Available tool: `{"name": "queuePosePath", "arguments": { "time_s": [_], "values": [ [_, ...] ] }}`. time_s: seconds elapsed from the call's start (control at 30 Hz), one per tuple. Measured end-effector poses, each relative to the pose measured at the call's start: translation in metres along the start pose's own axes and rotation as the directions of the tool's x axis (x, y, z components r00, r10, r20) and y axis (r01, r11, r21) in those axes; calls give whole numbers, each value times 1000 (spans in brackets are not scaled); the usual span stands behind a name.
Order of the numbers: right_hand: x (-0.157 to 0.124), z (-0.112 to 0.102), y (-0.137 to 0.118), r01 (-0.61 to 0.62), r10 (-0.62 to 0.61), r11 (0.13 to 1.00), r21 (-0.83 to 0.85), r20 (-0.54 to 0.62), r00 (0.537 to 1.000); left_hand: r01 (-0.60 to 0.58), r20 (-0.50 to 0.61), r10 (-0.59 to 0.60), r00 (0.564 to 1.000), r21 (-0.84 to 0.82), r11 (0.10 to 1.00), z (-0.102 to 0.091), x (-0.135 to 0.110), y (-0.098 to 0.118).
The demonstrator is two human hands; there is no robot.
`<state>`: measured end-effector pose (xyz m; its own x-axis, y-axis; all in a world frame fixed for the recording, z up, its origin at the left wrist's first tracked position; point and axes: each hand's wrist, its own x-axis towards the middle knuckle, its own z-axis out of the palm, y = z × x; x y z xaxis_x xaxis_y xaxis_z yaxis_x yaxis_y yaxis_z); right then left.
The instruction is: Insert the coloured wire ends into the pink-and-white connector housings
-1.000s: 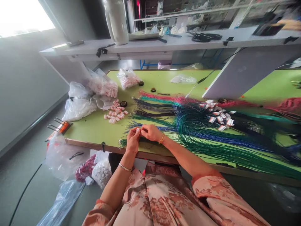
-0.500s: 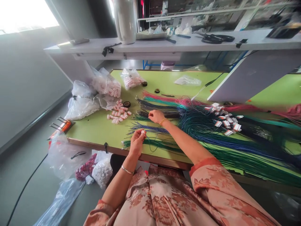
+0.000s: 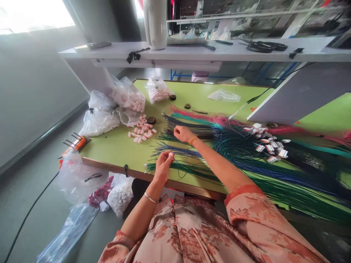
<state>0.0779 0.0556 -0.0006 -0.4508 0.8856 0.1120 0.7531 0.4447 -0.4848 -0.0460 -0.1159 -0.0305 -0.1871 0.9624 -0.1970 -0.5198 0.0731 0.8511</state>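
Note:
My left hand [image 3: 163,165] pinches a small white connector [image 3: 170,155] with thin wires trailing from it, just above the green wire bundle [image 3: 192,170] near the table's front edge. My right hand [image 3: 182,133] reaches further back, fingers closed on the ends of the dark wire bundle [image 3: 186,128]. Blue wires [image 3: 178,149] lie between the two hands. A loose pile of small white and red connectors [image 3: 141,132] sits to the left of my right hand.
The green table [image 3: 115,148] carries long bundles of red, teal, blue and green wires [image 3: 274,160], finished connectors [image 3: 267,140], plastic bags of parts [image 3: 128,96], tape rolls [image 3: 151,120]. A white shelf [image 3: 192,54] overhangs the back. Bags hang at the front left [image 3: 79,175].
My right hand left the left hand and reached back to the dark wire ends. The left hand stayed near the front edge with the connector. The view shifted slightly.

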Motion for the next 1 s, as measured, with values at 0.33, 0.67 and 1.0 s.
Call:
{"name": "queuePosePath", "arguments": {
  "time_s": [0.33, 0.67, 1.0],
  "values": [
    [-24, -3, -31, 118, -83, 860, 497, -92, 992, -54, -6, 54, 999, 3, 999, 7, 3, 7],
    [-90, -11, -20, 70, -43, 783, 617, -59, 997, 191, 92, -175, 980, -226, 955, 22, 32, 15],
    [-93, 0, -13, 91, -16, 885, 457, -166, 986, 202, 103, -182, 978, -238, 950, 26, 36, 14]
  ]
}}
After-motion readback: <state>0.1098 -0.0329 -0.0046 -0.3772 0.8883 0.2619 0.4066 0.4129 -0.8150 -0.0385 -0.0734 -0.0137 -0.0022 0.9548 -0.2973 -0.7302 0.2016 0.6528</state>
